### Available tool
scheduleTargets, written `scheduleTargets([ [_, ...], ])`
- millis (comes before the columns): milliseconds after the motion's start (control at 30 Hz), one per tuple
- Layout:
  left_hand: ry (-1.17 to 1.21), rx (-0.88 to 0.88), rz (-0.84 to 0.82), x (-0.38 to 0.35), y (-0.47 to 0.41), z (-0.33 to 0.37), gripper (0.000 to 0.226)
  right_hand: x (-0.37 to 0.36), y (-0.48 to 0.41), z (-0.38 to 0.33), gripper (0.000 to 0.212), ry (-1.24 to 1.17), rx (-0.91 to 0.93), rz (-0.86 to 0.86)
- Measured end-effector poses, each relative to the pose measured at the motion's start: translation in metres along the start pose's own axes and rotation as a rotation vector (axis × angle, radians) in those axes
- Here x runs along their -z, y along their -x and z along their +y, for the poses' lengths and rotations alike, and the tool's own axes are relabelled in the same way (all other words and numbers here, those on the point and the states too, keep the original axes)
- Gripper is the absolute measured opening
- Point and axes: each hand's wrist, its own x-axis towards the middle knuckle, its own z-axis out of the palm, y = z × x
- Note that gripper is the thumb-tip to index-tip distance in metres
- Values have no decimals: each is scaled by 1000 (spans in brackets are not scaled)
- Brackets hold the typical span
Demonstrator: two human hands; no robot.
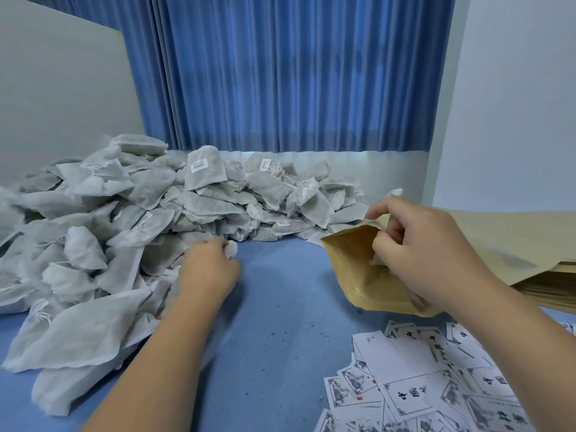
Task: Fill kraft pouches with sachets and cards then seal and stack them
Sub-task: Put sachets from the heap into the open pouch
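Right grip [427,251] pinching tan kraft pouch [352,260], mouth open

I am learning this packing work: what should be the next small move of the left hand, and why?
Probably the left hand should lift the sachet it seems to pinch and carry it to the kraft pouch, whose mouth the right hand holds open.

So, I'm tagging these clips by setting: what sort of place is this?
Probably a small hand-packing workroom: a heap of sachets, a stack of kraft pouches and loose printed cards on a blue table.
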Motion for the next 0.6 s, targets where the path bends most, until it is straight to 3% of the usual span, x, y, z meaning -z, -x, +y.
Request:
scheduleTargets([
  [67, 185, -46, 3, 4, 7, 17, 12, 3, -1, 1, 29, -4, -19, 16],
  [367, 687, -407, -25, 21, 53, 72, 25, 7, -3, 15, 27, -65, -117, 44],
  [467, 729, -543, 106, 23, 68, 85, 33, 5, -3, 17, 27, -71, -120, 45],
  [533, 658, -633, 191, 19, 77, 92, 13, 4, -4, 18, 28, -78, -116, 53],
  [600, 587, -670, 207, 13, 87, 103, 29, 3, -4, 18, 28, -94, -116, 64],
])
